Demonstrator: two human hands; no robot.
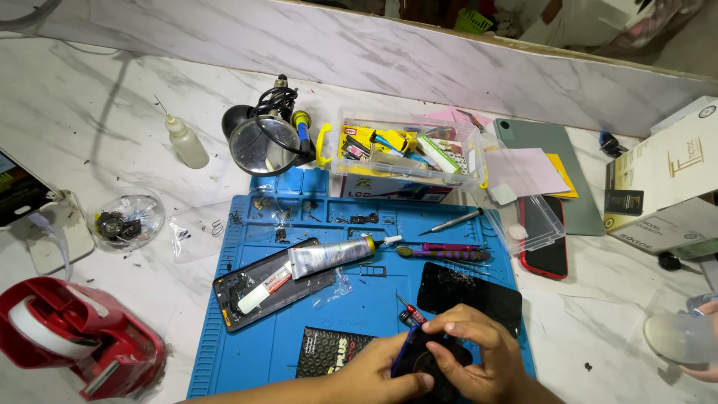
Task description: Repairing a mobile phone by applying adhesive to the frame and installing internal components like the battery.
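Both your hands are closed around a small dark round part (426, 363) at the bottom centre of the frame: your left hand (378, 374) cups it from below-left, and your right hand (479, 352) curls over its top, fingers pressing in. It sits above the lower edge of the blue mat (374, 299). Just beyond your knuckles lies a cracked black screen (467, 295), with a small red screwdriver (410, 310) beside it. If you slip, the part could drop onto that glass, or your fingers could catch its broken edge. The glue tube (329, 256), mid-frame, rests on an opened phone frame (273, 284), where it could leak.
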